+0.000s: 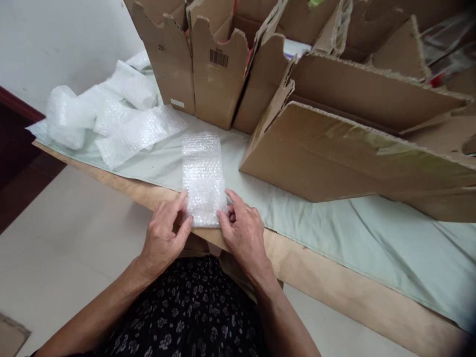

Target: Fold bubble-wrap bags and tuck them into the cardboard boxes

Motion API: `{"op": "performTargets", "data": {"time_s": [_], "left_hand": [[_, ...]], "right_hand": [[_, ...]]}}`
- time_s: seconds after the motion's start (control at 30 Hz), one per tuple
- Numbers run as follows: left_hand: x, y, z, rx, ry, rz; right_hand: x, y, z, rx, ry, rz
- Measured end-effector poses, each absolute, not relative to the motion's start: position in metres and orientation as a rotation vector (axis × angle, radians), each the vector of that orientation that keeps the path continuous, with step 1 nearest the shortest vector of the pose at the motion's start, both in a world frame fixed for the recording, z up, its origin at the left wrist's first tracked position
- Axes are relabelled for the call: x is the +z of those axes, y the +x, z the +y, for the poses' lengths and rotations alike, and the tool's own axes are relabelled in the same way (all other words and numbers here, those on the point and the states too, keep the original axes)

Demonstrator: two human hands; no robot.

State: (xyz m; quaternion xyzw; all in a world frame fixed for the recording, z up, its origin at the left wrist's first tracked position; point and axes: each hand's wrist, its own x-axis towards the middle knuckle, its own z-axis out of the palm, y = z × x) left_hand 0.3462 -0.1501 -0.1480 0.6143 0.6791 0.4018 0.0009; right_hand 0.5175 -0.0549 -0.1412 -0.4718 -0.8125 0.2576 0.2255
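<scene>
A strip of clear bubble wrap lies lengthwise in front of me, its near end folded over at the table's front edge. My left hand grips the left side of that near end, thumb on top and index finger along the edge. On the opposite side, my right hand pinches the right edge between thumb and curled fingers. Whether anything is wrapped inside the fold, I cannot tell. More bubble wrap pieces lie in a loose heap to the left.
Tall cut-open cardboard boxes stand at the back. A wider, low-sided cardboard box takes up the right. A pale green cloth covers the wooden table. A white wall rises at the left.
</scene>
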Motion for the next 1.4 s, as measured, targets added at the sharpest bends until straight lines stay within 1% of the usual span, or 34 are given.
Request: {"op": "performTargets", "data": {"time_s": [0.17,0.33,0.43,0.63,0.73,0.83,0.93,1.03,1.17,1.4], "left_hand": [[-0.144,0.343,-0.151,1.156,2.055,2.051],[-0.139,0.338,-0.153,0.993,2.102,2.094],[-0.136,0.334,-0.155,0.892,2.115,2.08],[-0.137,0.332,-0.161,0.807,2.124,2.087],[-0.137,0.334,-0.164,0.849,2.154,2.11],[-0.136,0.338,-0.167,0.952,2.157,2.063],[-0.136,0.34,-0.168,1.072,2.055,1.974],[-0.136,0.34,-0.167,1.119,1.968,1.933],[-0.134,0.341,-0.166,1.141,1.939,1.925],[-0.137,0.343,-0.165,1.241,1.914,1.948]], "right_hand": [[-0.144,0.514,-0.052,0.621,-1.3,-2.304],[-0.141,0.522,-0.054,0.57,-1.243,-2.295],[-0.132,0.535,-0.058,0.465,-1.089,-2.317],[-0.13,0.541,-0.06,0.351,-0.752,-2.683],[-0.134,0.535,-0.058,0.364,-0.717,-2.683],[-0.131,0.534,-0.058,0.457,-0.706,-2.648],[-0.124,0.537,-0.061,0.578,-0.783,-2.586],[-0.121,0.542,-0.062,0.588,-0.859,-2.534],[-0.128,0.544,-0.06,0.558,-0.854,-2.503],[-0.142,0.536,-0.061,0.715,-0.813,-2.295]]}}
